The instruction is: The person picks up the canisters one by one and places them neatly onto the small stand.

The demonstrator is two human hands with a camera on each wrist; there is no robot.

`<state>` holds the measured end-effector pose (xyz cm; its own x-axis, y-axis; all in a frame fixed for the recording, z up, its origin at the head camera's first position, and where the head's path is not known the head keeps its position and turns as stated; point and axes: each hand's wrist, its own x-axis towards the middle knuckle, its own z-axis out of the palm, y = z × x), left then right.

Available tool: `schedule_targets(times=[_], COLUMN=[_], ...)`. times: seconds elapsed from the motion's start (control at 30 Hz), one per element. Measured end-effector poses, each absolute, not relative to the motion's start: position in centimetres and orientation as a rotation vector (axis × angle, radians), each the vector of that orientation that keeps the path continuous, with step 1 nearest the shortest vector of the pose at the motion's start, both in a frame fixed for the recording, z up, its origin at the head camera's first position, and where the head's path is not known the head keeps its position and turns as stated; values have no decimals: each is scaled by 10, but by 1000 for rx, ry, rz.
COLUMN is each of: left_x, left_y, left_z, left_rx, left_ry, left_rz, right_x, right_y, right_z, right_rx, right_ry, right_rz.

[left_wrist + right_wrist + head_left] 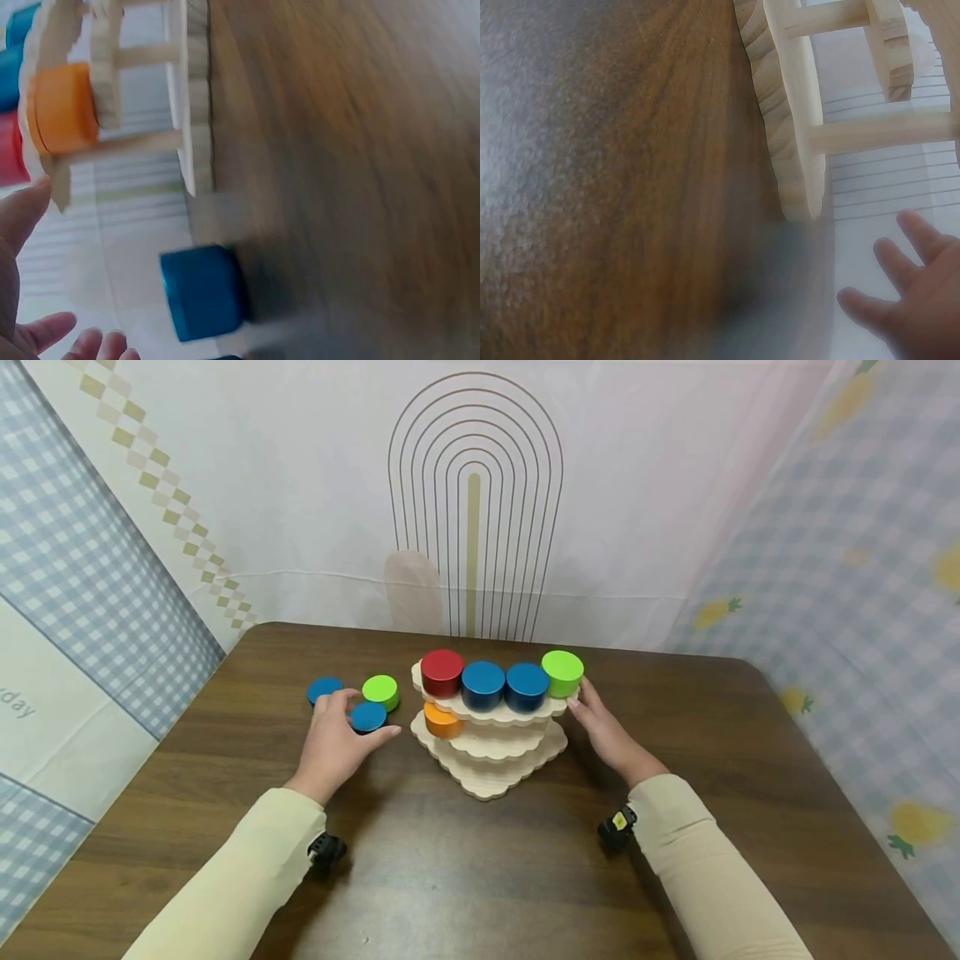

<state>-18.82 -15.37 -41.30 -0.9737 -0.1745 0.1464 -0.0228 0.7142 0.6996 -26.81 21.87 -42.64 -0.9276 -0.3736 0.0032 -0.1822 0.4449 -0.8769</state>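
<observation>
My left hand [333, 747] spreads its thumb and fingers around a blue cylinder [368, 717] on the table; the left wrist view shows a gap between the fingers and a blue cylinder [202, 292]. Close by lie another blue cylinder [324, 689] and a green one [380, 692]. My right hand [611, 739] holds the right corner of a tiered wooden stand [486, 781], thumb in front and fingers behind; its other fingers [889, 270] extend freely. Along the top tier stand a red cylinder [442, 672], two blue ones [483, 685] and a green one [562, 672].
An orange cylinder [442, 721] sits on the left of the stand's middle tier. The brown wooden table [480, 877] reaches back to a white patterned cloth [315, 510]. Checked cloth [825, 568] hangs on the right side.
</observation>
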Motion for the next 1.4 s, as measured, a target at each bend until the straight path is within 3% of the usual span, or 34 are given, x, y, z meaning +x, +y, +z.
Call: schedule_targets(times=[1.4], left_x=[-220], left_y=[-176], left_z=[-442], left_rx=[310], left_ry=[-2997], left_rz=[-1012], right_x=[-266], right_y=[218], right_z=[-424], right_rx=[-463], right_ry=[2487], right_rz=[-1470])
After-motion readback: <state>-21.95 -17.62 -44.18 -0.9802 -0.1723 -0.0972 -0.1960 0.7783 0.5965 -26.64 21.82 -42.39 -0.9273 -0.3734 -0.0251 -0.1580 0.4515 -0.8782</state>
